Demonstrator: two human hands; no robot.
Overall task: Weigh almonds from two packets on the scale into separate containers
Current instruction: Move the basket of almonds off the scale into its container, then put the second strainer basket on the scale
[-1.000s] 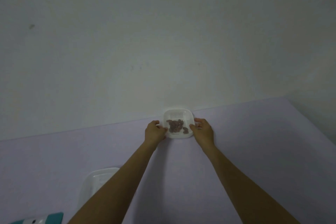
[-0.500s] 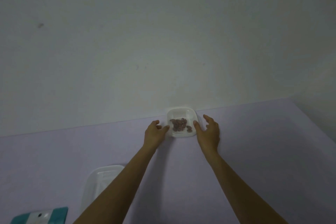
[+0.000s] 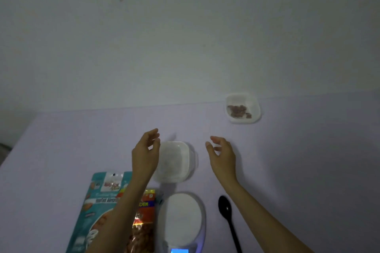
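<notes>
- Sitting near the middle of the table [image 3: 308,170], the near tub [image 3: 174,160] looks empty. It is just behind the scale [image 3: 183,215].
- The left grip [image 3: 145,156] hangs by the tub's left edge. Its fingers are loosely bent and it holds nothing. I cannot tell if it touches the tub.
- The right grip [image 3: 223,156] is wide open to the right of the tub. It is a little apart from the tub and holds nothing.
- I think the tub is thin plastic, so it is very light and a bit bendy. It could slide on the smooth table.
- The best place to take it looks like the two side rims, one grip on each side, held flat.
- The far tub [image 3: 254,113] sits at the back right, well apart from the grips. It has almonds [image 3: 238,110] inside. Those would roll and spill if the tub tips.
- The packets lie at the front left, partly under the left arm. I think they are soft and floppy, so holding them near the top looks best.
- Count: two tubs, one looking empty and one with almonds.
- Count: two packets, a teal packet [image 3: 96,211] and a red packet [image 3: 145,211], side by side.
- Count: one scale with nothing on its plate, and one black spoon [image 3: 227,211] to its right.
- The almonds are a small pile, too blurry to count.
</notes>
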